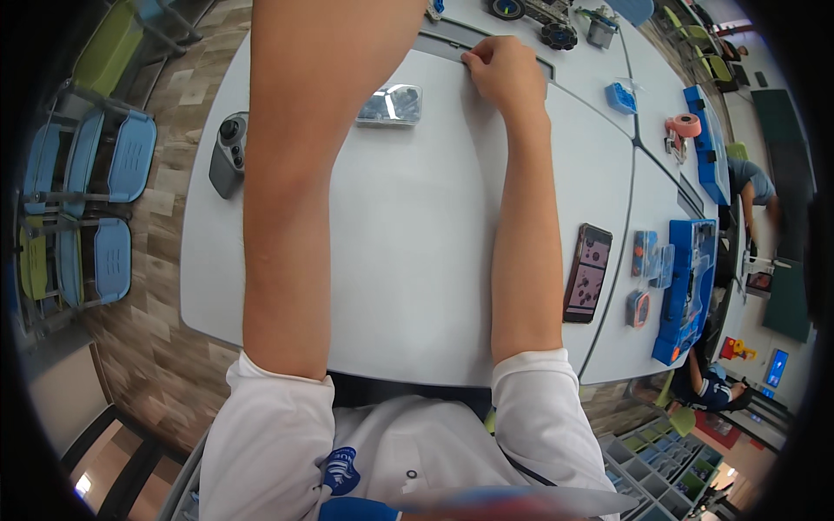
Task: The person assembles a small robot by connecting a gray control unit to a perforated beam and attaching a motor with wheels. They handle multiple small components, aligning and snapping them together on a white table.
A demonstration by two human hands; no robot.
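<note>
My left forearm point(291, 200) reaches far forward across the table, and its hand lies beyond the top edge of the picture. My right hand point(510, 76) is at the far side of the white table point(413, 252). Its fingers are curled and pinched together beside a grey slotted panel point(447, 43) set in the tabletop. Whatever they hold, if anything, is too small or hidden to make out. Between the arms sits a clear plastic box point(393, 105) with small dark parts inside, partly covered by my left arm.
A grey game controller point(228, 154) lies left of my left arm. Right of my right arm is a phone point(588, 273). Farther right are small parts boxes point(645, 253), blue cases point(686, 291) and a pink tape dispenser point(684, 127). A wheeled robot chassis point(539, 13) stands at the back.
</note>
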